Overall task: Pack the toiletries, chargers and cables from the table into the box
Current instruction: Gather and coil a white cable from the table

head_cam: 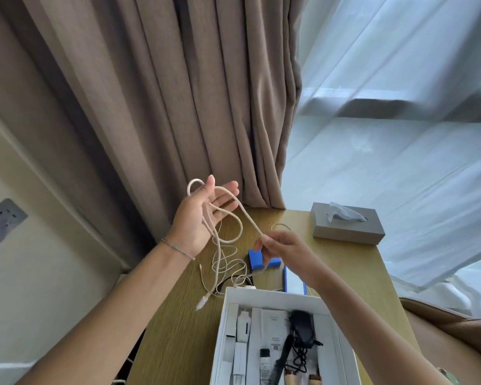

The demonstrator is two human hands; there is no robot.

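Soft daylight through the sheer curtain (400, 107); wide-angle edges bend.

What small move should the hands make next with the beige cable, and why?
Probably the right hand should wrap another loop over the open left hand: much of the beige cable hangs loose, too untidy for the white box.

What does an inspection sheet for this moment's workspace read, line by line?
Surface: wooden table, partly covered.
Job's things: white box open, holding a black charger, comb and toiletry tubes; blue box on the table.
Clutter: grey tissue box.
Grippers: left hand open with cable looped over the fingers; right hand pinching it.
Cables: beige cable held up, its tail hanging; thinner cables tangled on the table.
Surroundings: brown curtain, sheer curtain, wall sockets.
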